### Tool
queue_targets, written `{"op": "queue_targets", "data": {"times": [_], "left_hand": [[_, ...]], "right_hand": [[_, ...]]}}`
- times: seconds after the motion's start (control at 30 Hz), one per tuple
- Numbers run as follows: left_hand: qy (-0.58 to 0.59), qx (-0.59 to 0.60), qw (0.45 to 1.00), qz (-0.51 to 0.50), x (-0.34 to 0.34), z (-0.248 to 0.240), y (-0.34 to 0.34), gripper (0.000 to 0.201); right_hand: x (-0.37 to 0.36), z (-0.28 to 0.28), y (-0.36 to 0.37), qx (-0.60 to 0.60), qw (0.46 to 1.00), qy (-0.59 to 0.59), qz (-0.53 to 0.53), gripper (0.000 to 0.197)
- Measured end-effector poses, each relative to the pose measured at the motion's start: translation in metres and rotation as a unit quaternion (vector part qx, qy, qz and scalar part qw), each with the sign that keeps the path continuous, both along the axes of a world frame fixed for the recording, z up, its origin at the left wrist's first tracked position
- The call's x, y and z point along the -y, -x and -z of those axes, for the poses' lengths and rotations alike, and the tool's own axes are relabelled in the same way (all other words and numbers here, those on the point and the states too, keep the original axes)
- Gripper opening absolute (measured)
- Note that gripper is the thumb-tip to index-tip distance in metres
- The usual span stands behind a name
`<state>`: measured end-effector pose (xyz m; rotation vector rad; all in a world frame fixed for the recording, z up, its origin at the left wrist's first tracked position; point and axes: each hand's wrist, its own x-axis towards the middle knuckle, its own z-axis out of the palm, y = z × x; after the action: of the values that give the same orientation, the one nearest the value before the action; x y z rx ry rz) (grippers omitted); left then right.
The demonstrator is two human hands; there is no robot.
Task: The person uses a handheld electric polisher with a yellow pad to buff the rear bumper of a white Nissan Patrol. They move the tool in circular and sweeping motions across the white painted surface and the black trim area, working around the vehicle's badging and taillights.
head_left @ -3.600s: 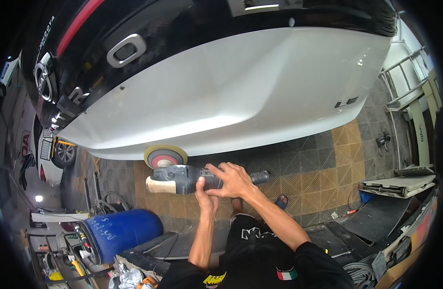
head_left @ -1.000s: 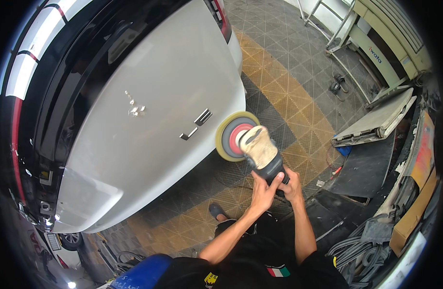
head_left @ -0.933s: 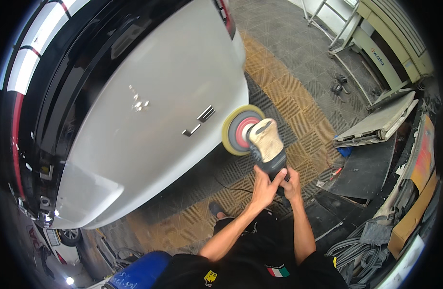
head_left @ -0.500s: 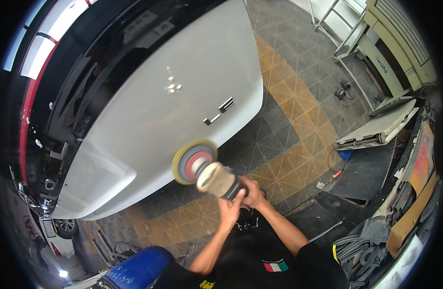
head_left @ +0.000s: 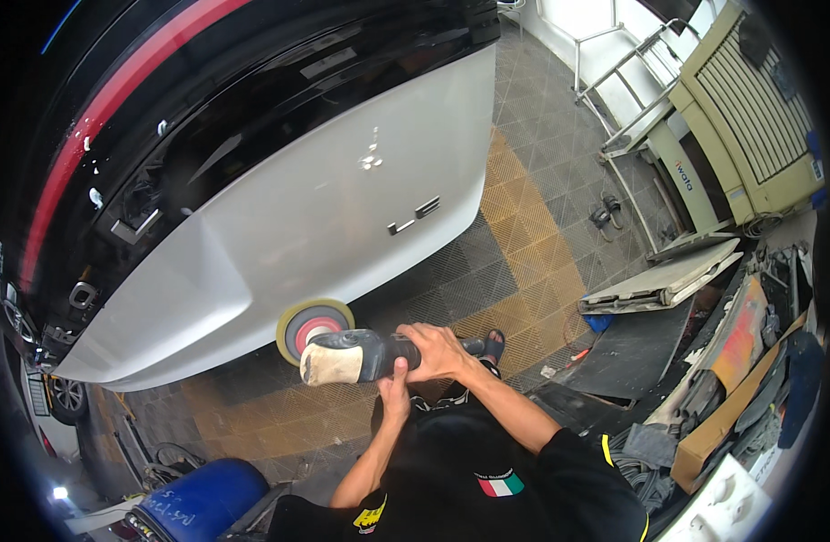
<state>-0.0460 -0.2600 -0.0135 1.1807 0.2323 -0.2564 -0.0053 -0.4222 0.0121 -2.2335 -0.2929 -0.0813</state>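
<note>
Both of my hands grip a polisher (head_left: 365, 354) with a dark body and a cream-coloured head. My right hand (head_left: 436, 350) wraps over the grip from above. Just below it, my left hand (head_left: 394, 390) clasps the underside, thumb up along the body. The round polishing pad (head_left: 314, 327), yellow at the rim and red toward the hub, meets the lower edge of the silver car panel (head_left: 329, 235). Whether the pad presses on the paint I cannot tell. A shiny emblem (head_left: 371, 161) and chrome letters (head_left: 415, 215) sit on the panel farther right.
A blue drum (head_left: 203, 501) stands at the lower left. On the right, flat panels (head_left: 659, 282), a cardboard strip (head_left: 731, 411) and coiled hoses lean or lie together. Behind them are a green-beige machine (head_left: 749, 117) and a metal frame (head_left: 627, 90). Grid tiles (head_left: 532, 262) cover the floor.
The polisher has swung to lie more level, and its pad has moved left along the panel's lower edge. My hands have shifted left with it. The view has turned somewhat.
</note>
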Motion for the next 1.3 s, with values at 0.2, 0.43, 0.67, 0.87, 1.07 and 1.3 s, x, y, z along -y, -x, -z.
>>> {"op": "queue_targets", "data": {"times": [0.2,0.43,0.67,0.87,1.07,1.3], "left_hand": [[0.005,0.013,0.999,0.032,0.12,-0.001,-0.003,0.059],[0.049,-0.043,0.993,0.096,0.259,-0.006,-0.016,0.055],[0.007,-0.012,0.995,0.098,0.345,0.005,-0.048,0.047],[0.097,-0.009,0.994,-0.058,0.364,-0.01,-0.026,0.051],[0.111,0.021,0.993,-0.035,0.358,-0.024,-0.051,0.06],[0.176,-0.003,0.98,-0.091,0.39,-0.011,-0.041,0.061]], "right_hand": [[0.114,0.001,0.006,0.024,0.998,0.042,0.036,0.075],[0.261,-0.012,-0.009,0.01,0.995,0.094,0.021,0.081],[0.337,-0.039,-0.046,0.069,0.991,0.103,0.051,0.078],[0.35,-0.033,-0.052,0.013,0.99,0.131,-0.058,0.082],[0.34,-0.063,-0.078,0.096,0.99,0.094,-0.03,0.077],[0.363,-0.08,-0.076,0.047,0.981,0.168,-0.083,0.075]]}}
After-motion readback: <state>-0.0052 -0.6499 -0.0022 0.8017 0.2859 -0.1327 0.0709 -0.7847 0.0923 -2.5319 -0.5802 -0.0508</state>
